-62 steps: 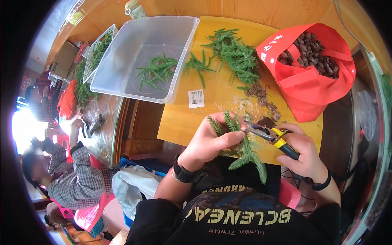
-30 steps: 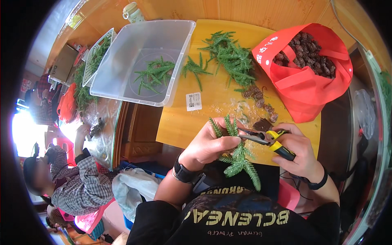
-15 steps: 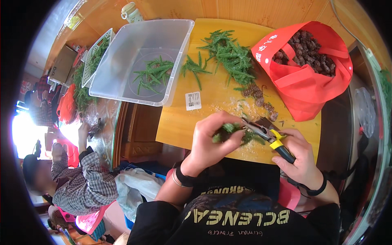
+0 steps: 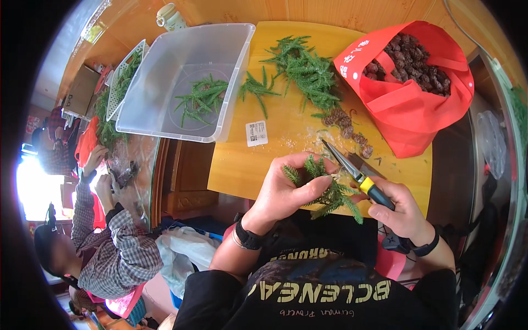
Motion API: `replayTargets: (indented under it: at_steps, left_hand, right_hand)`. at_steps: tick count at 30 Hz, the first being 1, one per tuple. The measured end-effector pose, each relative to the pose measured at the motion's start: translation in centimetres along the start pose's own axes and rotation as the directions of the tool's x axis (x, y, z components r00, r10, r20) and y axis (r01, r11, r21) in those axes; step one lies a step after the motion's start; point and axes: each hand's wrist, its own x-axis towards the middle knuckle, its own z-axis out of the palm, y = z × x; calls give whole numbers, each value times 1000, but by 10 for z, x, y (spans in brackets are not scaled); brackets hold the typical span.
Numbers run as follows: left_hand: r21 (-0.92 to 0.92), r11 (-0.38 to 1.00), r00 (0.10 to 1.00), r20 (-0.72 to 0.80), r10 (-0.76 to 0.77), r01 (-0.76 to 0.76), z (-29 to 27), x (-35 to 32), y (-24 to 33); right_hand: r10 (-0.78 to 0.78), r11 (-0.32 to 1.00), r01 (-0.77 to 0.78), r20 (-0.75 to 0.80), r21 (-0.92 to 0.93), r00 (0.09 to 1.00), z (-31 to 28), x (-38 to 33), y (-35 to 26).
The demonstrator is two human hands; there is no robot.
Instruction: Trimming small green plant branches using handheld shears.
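My left hand (image 4: 291, 184) pinches a green artificial pine sprig (image 4: 335, 197) over the near edge of the yellow table. Its needles fan out below and to the right of my thumb. In my right hand (image 4: 399, 206) is a pair of long-nosed pliers (image 4: 360, 176) with yellow and black handles. The jaws point up and left, beside the sprig and apart from it. Whether the jaws are fully closed is hard to tell. Past the pliers, several brown pine cones (image 4: 346, 124) lie on the table next to a pile of green sprigs (image 4: 311, 74).
A clear plastic bin (image 4: 159, 82) holding some sprigs stands at the left, with one sprig (image 4: 257, 91) beside it. A red bag (image 4: 407, 118) full of pine cones is at the far right. A white label (image 4: 256, 133) lies on the table (image 4: 236, 170). A co-worker (image 4: 113, 247) sits at left.
The pliers have drawn off the sprig and turned to point more upward. In my left hand the sprig has turned and shows more of its needles. The co-worker's hands have come together.
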Motion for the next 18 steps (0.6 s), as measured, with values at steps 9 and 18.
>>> replayTargets:
  at_steps: [9,18]
  left_hand:
    - [71,997,1000,16,22,-23,1,2,-4]
    - [104,994,999,2,41,-41,2,3,-8]
  right_hand:
    - [-6,996,10,-53,86,999,8,7,1]
    - [-85,994,72,-162,-86,983,11,11,-1]
